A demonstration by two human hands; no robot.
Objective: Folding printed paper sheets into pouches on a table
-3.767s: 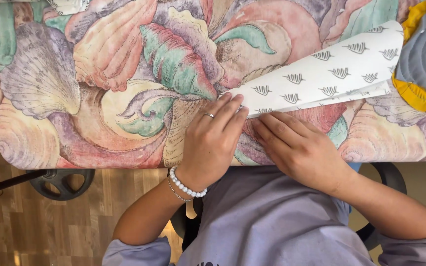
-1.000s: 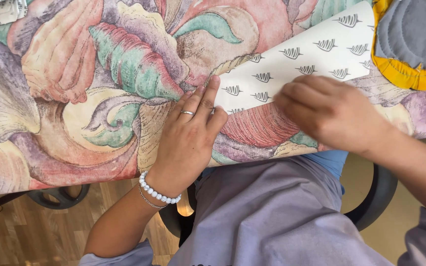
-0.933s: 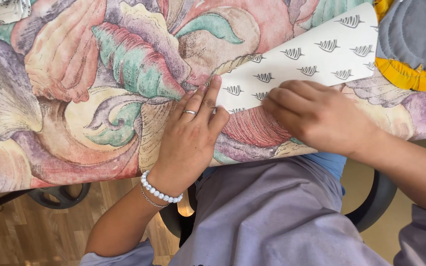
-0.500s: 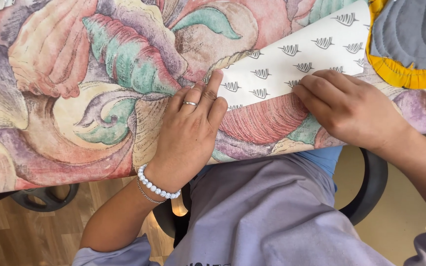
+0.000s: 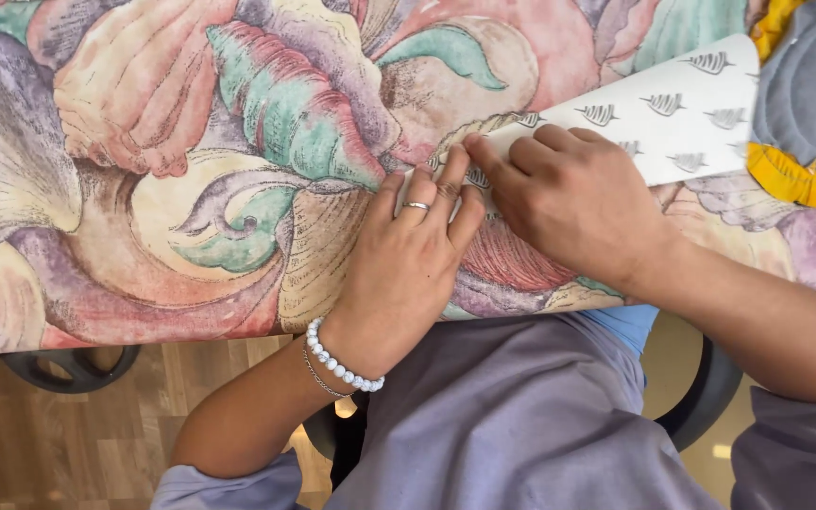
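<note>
Right hand point(image 5: 573, 208) now leftward on paper point(image 5: 672, 118)

Two hands: left hand point(image 5: 406, 274), right hand point(image 5: 573, 203); one patterned paper point(image 5: 654, 118).

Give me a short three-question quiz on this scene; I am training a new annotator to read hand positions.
1. True or false: the left hand lies flat, fingers pressing the narrow end of the patterned white paper.
2. Where do the fingertips of the right hand rest?
A. on the yellow-edged grey cloth
B. on the paper, beside the left hand's fingers
C. on the person's lap
3. Fill in: the left wrist wears a bracelet of white ____.

Key:
1. True
2. B
3. beads
</note>
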